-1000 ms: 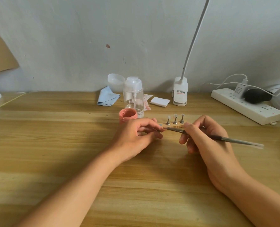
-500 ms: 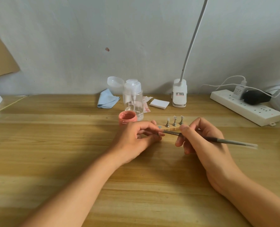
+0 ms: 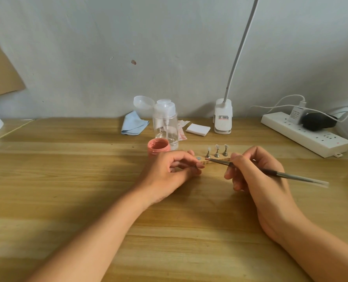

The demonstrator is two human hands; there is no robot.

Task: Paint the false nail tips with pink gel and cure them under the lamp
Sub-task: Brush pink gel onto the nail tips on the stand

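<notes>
Three clear nail tips stand on small metal stands (image 3: 216,150) along a wooden strip (image 3: 219,160) at mid-table. My right hand (image 3: 256,176) grips a thin grey gel brush (image 3: 270,171); its pink-tinged tip points left, low over the strip's left end. My left hand (image 3: 169,174) rests on the table just left of the strip, with thumb and forefinger pinching something small that I cannot make out. An open pot of pink gel (image 3: 158,147) sits behind my left hand. The white clip-on lamp (image 3: 223,119) stands at the back, its neck rising out of view.
A clear pump bottle (image 3: 166,127) with its lid flipped open stands behind the pot. A blue cloth (image 3: 133,124) and white pads (image 3: 197,129) lie by the wall. A white power strip (image 3: 303,133) with plugs and cables fills the back right.
The brush tip has drawn back to the right, away from my left fingertips, toward the strip's left end. My left hand has stayed in place.
</notes>
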